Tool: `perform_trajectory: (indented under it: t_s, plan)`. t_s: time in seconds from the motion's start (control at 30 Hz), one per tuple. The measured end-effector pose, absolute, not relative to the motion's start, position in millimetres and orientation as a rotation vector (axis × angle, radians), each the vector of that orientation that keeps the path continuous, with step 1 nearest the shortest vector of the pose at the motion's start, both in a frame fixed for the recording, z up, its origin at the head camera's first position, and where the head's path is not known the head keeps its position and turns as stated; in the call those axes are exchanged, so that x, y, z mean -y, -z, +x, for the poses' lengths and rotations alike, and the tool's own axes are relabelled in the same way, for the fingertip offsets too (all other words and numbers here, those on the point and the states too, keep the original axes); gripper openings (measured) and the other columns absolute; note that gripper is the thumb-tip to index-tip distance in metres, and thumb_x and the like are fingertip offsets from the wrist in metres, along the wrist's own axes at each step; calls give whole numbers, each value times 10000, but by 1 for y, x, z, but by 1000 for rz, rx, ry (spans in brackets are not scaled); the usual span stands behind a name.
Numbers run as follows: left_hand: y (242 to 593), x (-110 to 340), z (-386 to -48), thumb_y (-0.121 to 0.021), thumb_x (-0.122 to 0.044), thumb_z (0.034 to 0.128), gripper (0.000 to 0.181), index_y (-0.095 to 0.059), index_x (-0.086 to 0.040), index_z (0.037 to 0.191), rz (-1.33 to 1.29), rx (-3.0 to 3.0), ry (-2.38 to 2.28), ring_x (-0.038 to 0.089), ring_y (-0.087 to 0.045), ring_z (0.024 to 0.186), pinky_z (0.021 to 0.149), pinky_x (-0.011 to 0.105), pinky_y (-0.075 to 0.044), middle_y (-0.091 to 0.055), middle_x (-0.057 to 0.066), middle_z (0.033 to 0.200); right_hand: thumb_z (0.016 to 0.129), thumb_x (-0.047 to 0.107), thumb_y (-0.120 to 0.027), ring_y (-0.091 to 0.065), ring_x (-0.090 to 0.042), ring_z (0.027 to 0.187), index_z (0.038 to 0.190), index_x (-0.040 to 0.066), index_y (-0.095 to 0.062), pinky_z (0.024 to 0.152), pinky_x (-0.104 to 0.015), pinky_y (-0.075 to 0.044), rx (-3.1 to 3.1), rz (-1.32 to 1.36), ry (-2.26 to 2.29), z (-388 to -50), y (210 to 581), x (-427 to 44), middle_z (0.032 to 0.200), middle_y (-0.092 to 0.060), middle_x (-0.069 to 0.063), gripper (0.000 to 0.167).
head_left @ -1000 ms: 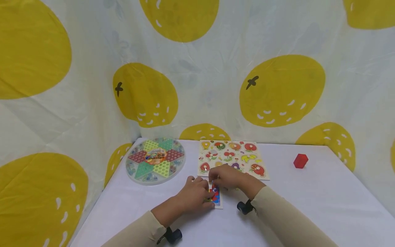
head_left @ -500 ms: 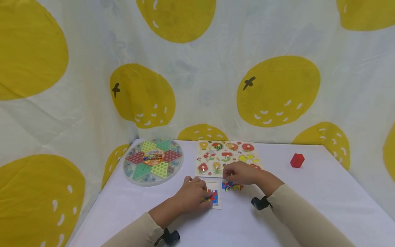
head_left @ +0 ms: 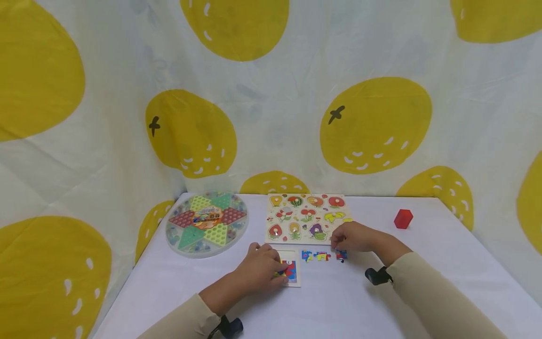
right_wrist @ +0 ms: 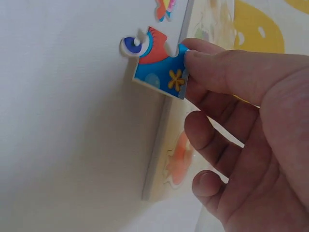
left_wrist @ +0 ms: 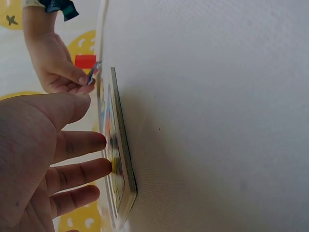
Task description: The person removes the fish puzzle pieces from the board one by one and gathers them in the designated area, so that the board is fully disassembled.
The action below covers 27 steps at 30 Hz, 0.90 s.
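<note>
My right hand [head_left: 354,237] pinches a jigsaw piece [right_wrist: 161,67] between thumb and index finger. The piece is blue and red, with an eye and a small orange starfish printed on it. My left hand [head_left: 259,269] rests on a small jigsaw tray [head_left: 298,278], fingers extended and spread over its left side. Inside the tray, red and blue pieces [head_left: 290,272] show to the right of those fingers; the rest is covered. Two loose jigsaw pieces, one blue and yellow [head_left: 306,256] and one mostly yellow [head_left: 322,257], lie on the table between the tray and my right hand.
Behind the hands lies a wooden fruit puzzle board [head_left: 306,227]; my right hand overlaps its front right corner. A round Chinese checkers board [head_left: 206,224] lies at the left. Farther right stands a red block [head_left: 403,219]. A fruit-print curtain [head_left: 279,117] hangs behind the table.
My right hand has moved right, from over the tray past the loose pieces, and a jigsaw piece shows in its fingers. The left hand has stayed on the tray. The head view has shifted slightly.
</note>
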<state>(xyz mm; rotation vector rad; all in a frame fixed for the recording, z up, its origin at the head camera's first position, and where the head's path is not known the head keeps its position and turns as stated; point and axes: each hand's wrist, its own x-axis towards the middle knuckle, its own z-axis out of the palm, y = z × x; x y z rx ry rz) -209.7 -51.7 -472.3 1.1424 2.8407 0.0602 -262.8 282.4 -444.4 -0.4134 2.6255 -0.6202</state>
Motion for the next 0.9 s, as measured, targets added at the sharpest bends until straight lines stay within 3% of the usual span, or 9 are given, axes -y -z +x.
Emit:
perform_trajectory:
  t_s: [0.33, 0.67, 0.9]
  plan:
    - [467, 56, -205, -712, -567, 986, 375, -776, -396, 1314, 1138, -2871, -94, 129, -542, 1148, 1027, 492, -379, -682, -115, 1125, 976, 149, -790, -612, -156, 941, 980, 268, -828, 909, -396, -562, -2642, -417, 628, -266, 446, -279, 937, -715, 97, 125]
    - [468, 65, -204, -726, -570, 969, 352, -820, -363, 1238, 1119, -2892, -142, 107, -541, 1046, 937, 437, -390, -678, -119, 1045, 989, 223, -787, -614, -148, 890, 1023, 246, -814, 856, -352, -557, -2689, -469, 638, -266, 444, -262, 913, -701, 90, 49]
    - [469, 73, -201, -744, -560, 959, 300, -843, -369, 1169, 1095, -2891, -187, 88, -522, 971, 894, 423, -382, -673, -142, 980, 982, 188, -781, -603, -150, 891, 1058, 242, -816, 817, -342, -545, -2681, -504, 667, -262, 441, -236, 924, -681, 94, 100]
